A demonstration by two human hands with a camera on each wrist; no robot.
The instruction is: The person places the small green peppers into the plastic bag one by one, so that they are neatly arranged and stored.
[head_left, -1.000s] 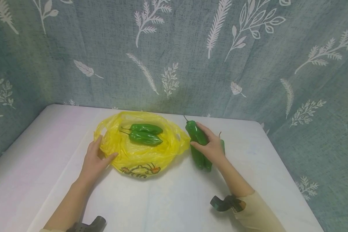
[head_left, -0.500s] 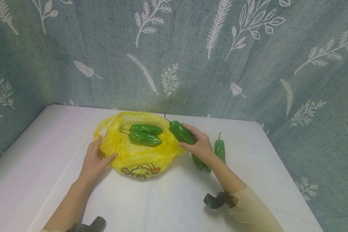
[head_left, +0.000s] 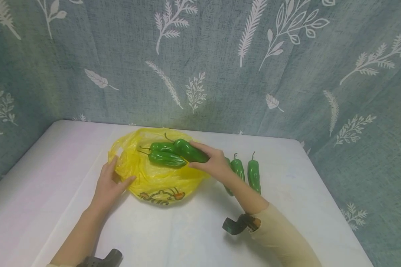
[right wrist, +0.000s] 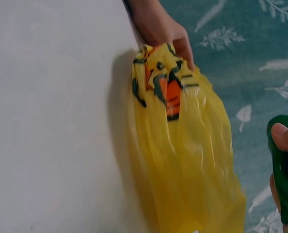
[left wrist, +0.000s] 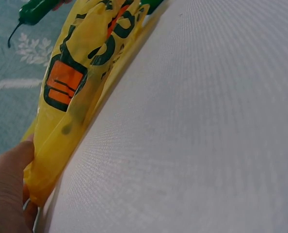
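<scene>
A yellow plastic bag [head_left: 153, 183] lies with its mouth spread, printed side toward me. Two green peppers [head_left: 167, 159] rest inside it, stems to the left. My left hand [head_left: 108, 184] holds the bag's left side between thumb and fingers; the left wrist view shows the thumb [left wrist: 19, 154] against the yellow plastic. My right hand [head_left: 214, 163] grips another green pepper [head_left: 188, 150] over the right part of the bag's mouth, its stem pointing up and left. In the right wrist view the thumb presses along this pepper [right wrist: 284, 170], clear above the bag.
Right of the bag, several more green peppers lie on the white table: one at the far right [head_left: 253, 174], one beside it [head_left: 238, 168], and one partly hidden behind the right hand. A patterned curtain [head_left: 217, 92] hangs behind the table's back edge.
My right hand has lifted a pepper from the group on the right and carried it left over the bag. The left hand and the two peppers in the bag have stayed put.
</scene>
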